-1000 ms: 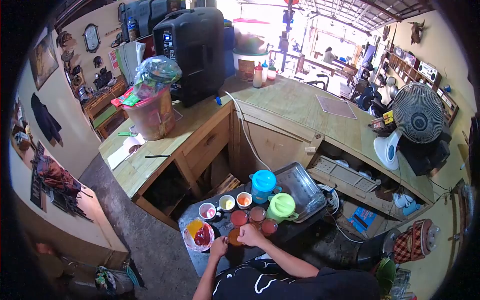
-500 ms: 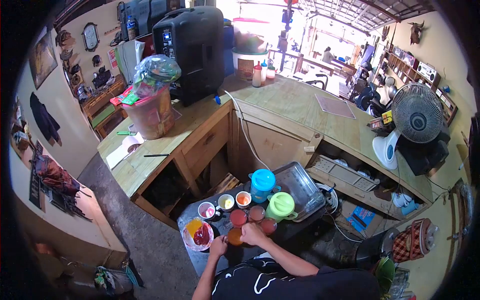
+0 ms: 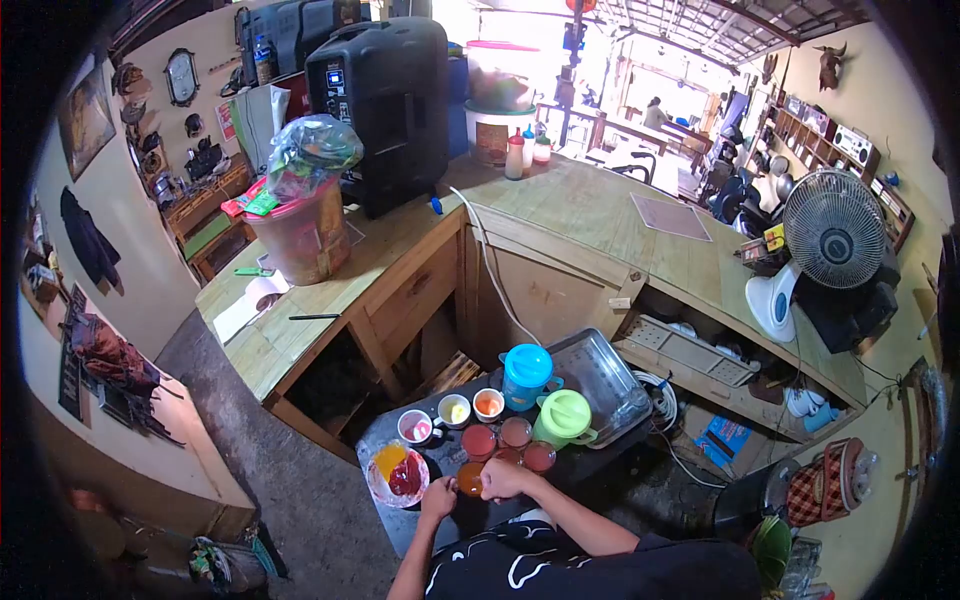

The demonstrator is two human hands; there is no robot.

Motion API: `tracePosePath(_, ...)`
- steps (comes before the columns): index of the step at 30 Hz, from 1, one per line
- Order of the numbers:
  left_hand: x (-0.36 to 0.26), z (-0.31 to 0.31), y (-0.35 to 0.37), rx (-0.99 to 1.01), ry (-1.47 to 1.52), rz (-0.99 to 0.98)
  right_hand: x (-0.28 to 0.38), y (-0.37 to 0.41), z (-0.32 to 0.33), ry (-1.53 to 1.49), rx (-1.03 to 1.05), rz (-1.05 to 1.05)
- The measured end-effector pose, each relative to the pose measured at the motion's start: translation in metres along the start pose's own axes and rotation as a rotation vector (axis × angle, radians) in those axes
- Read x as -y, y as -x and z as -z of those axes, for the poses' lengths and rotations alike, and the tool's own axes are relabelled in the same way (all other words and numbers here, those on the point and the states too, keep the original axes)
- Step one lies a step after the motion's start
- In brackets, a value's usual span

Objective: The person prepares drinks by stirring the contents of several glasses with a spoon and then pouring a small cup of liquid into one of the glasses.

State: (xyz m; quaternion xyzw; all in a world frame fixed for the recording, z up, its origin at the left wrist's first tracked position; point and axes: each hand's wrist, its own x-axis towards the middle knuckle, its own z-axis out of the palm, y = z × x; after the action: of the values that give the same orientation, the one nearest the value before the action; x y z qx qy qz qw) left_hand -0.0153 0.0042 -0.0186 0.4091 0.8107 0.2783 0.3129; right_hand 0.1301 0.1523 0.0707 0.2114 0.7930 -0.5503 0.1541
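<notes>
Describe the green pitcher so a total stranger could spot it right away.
On the low dark table below the wooden counter, find the metal tray. Two lidded pitchers stand beside it. The green pitcher is the nearer one, its pale green colour setting it apart from the blue pitcher.

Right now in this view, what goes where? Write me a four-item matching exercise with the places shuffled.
1. Amber drink
2. Metal tray
3. Speaker
4. Fan

A. Beside the blue pitcher
B. Near the view's right edge
C. Between left hand and right hand
D. Just behind the bucket topped with a plastic bag

Pairs: 1-C, 2-A, 3-D, 4-B
</notes>
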Motion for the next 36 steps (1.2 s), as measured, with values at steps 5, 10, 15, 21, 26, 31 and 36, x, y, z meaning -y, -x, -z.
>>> tracePosePath(5,-0.004,0.003,0.001,-0.001,-0.032,0.005,-0.005,-0.003,-0.009,0.103,-0.452,0.141)
tracePosePath(10,0.002,-0.001,0.001,-0.027,-0.013,-0.038,0.009,0.007,-0.008,0.305,-0.419,0.031)
tracePosePath(15,-0.011,0.007,0.003,-0.007,-0.01,-0.01,0.004,-0.001,-0.004,-0.186,-0.23,-0.069)
tracePosePath(21,-0.002,0.002,0.0,-0.02,0.007,-0.024,0.009,0.005,-0.005,0.427,-0.639,-0.014)
tracePosePath(26,-0.01,0.007,0.004,-0.013,-0.025,-0.006,0.014,0.01,-0.004,0.171,-0.216,0.057)
tracePosePath(31,-0.004,0.004,0.002,-0.017,-0.025,-0.029,0.019,0.008,-0.005,0.305,-0.606,0.055)
tracePosePath(36,-0.004,0.003,0.003,-0.038,-0.034,-0.049,0.011,0.007,-0.007,0.531,-0.337,0.039)
